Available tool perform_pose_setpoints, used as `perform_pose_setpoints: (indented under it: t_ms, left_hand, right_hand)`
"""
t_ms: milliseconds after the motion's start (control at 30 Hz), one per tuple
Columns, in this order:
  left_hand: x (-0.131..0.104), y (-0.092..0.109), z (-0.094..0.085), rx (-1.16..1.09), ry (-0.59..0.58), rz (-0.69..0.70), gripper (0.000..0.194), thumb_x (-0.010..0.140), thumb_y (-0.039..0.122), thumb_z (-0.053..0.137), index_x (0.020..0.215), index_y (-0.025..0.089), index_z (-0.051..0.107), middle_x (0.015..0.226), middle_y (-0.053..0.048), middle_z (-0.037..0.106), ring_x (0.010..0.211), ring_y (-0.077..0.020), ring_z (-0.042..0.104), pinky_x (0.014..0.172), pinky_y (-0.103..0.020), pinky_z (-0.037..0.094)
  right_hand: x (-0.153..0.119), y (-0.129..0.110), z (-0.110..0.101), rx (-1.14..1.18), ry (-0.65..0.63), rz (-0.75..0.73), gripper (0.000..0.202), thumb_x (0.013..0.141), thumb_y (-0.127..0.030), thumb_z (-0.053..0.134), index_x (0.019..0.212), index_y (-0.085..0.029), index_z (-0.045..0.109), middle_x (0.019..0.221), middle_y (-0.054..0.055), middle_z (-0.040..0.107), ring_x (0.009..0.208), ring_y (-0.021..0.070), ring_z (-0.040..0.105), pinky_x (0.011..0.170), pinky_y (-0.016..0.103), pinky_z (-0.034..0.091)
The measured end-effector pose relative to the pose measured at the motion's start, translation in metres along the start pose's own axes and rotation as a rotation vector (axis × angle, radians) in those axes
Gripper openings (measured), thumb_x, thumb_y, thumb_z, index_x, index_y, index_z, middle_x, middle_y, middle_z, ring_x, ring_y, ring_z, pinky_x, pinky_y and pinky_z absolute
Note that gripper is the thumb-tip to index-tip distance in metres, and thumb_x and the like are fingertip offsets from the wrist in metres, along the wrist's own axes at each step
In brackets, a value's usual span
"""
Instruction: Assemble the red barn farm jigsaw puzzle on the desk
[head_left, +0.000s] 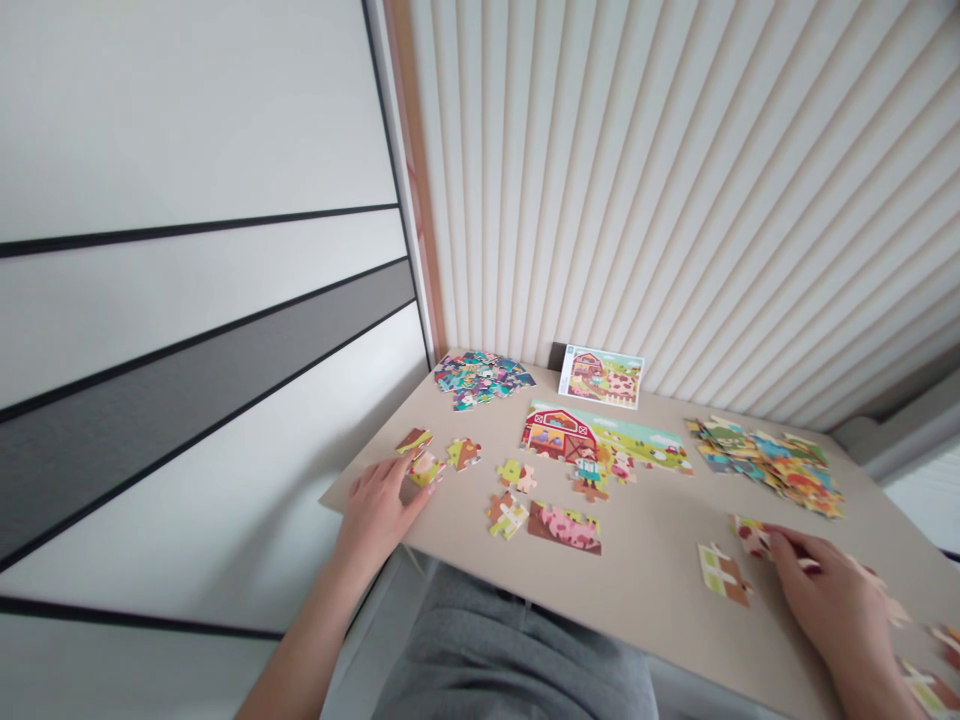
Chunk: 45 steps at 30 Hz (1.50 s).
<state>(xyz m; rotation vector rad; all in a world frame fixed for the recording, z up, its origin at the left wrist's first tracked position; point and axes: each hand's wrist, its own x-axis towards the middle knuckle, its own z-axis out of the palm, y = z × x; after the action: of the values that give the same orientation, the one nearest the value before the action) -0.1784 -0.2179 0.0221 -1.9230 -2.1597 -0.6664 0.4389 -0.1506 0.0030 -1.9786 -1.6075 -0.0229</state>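
Observation:
At the table's left edge, my left hand has thumb and index finger around a yellow-green puzzle piece that lies on the tabletop. A brown piece and a red-brown piece lie beside it. On the right, my right hand has its fingers bent over a red-and-cream spotted puzzle piece, partly covering it. Left of that hand is a brown-and-green fence piece. A partly joined barn puzzle sits mid-table, with a joined pink pig section nearer me.
A reference picture card leans at the back. Heaps of purple-blue pieces and orange-green pieces flank it. Loose pieces lie near the pig. A white panelled wall borders the left, a pleated blind the back.

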Motion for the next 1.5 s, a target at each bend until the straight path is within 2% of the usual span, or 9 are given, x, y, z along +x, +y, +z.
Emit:
perform_pose_setpoints:
  t_ms: [233,500,633,767,833,967,1133,1367,1500]
  left_hand:
    - [-0.009,0.005,0.002,-0.012,0.022,0.026,0.040,0.093,0.042,0.061,0.128,0.025,0.061,0.112,-0.011,0.071,0.108,-0.0340,0.065,0.090,-0.047,0.050]
    - [-0.016,0.015,-0.004,-0.023,-0.018,0.113,0.044,0.093,0.048,0.063,0.130,0.026,0.057,0.111,-0.010,0.071,0.110,-0.0330,0.065,0.096,-0.048,0.048]
    - [-0.004,0.022,0.000,-0.084,-0.026,0.151,0.040,0.096,0.049,0.059,0.129,0.026,0.058,0.111,-0.009,0.072,0.109,-0.0314,0.066,0.095,-0.047,0.049]
    - [0.018,0.024,0.010,-0.135,0.041,0.134,0.033,0.099,0.043,0.052,0.125,0.024,0.060,0.117,-0.011,0.072,0.117,-0.0309,0.065,0.097,-0.045,0.050]
    - [0.029,0.024,0.015,-0.123,0.076,0.120,0.034,0.097,0.042,0.054,0.125,0.023,0.062,0.123,-0.012,0.070,0.123,-0.0325,0.061,0.100,-0.047,0.049]
    - [0.043,0.028,0.026,-0.132,0.056,0.166,0.037,0.094,0.042,0.059,0.128,0.026,0.062,0.129,-0.010,0.068,0.130,-0.0328,0.056,0.109,-0.051,0.044]
    - [0.044,0.031,0.034,-0.160,0.000,0.211,0.038,0.096,0.043,0.056,0.131,0.027,0.061,0.128,-0.008,0.068,0.129,-0.0311,0.056,0.110,-0.050,0.042]
    - [0.038,0.029,0.036,-0.138,0.016,0.223,0.039,0.098,0.043,0.054,0.132,0.026,0.061,0.125,-0.010,0.068,0.130,-0.0329,0.055,0.109,-0.050,0.043]
    - [0.038,0.026,0.038,-0.127,0.038,0.225,0.039,0.096,0.044,0.055,0.129,0.026,0.063,0.122,-0.011,0.069,0.128,-0.0338,0.056,0.107,-0.050,0.045]
  right_hand:
    - [0.000,-0.003,-0.002,0.051,0.010,0.003,0.040,0.084,-0.060,0.052,0.095,-0.029,0.076,0.100,0.008,0.075,0.074,0.0290,0.067,0.073,0.046,0.048]
    - [-0.003,-0.016,-0.007,0.040,0.001,0.007,0.044,0.085,-0.057,0.052,0.098,-0.023,0.077,0.099,0.007,0.075,0.075,0.0264,0.067,0.072,0.041,0.049]
    - [-0.003,-0.014,-0.006,0.054,0.009,0.017,0.042,0.086,-0.056,0.052,0.099,-0.024,0.077,0.102,0.005,0.074,0.077,0.0247,0.067,0.073,0.040,0.049]
    - [-0.003,-0.011,-0.004,0.055,0.022,0.013,0.042,0.086,-0.056,0.052,0.098,-0.024,0.077,0.102,0.005,0.075,0.076,0.0244,0.067,0.073,0.039,0.049]
    - [-0.003,-0.010,-0.004,0.054,0.021,0.004,0.042,0.087,-0.055,0.052,0.099,-0.024,0.077,0.103,0.006,0.075,0.076,0.0247,0.067,0.072,0.040,0.049]
    - [-0.003,-0.008,-0.004,0.051,0.023,-0.003,0.041,0.087,-0.055,0.052,0.098,-0.024,0.077,0.101,0.005,0.075,0.076,0.0250,0.067,0.072,0.040,0.050]
    - [-0.004,-0.011,-0.005,0.050,0.024,0.000,0.040,0.087,-0.053,0.053,0.098,-0.023,0.077,0.099,0.006,0.075,0.076,0.0261,0.067,0.071,0.040,0.050]
    - [-0.005,-0.020,-0.010,0.043,0.046,-0.024,0.040,0.089,-0.051,0.051,0.099,-0.022,0.077,0.096,0.007,0.075,0.072,0.0242,0.066,0.074,0.040,0.050]
    - [-0.030,-0.037,-0.018,0.026,0.089,-0.127,0.039,0.093,-0.050,0.050,0.099,-0.021,0.076,0.105,0.009,0.074,0.090,0.0271,0.068,0.082,0.040,0.052]
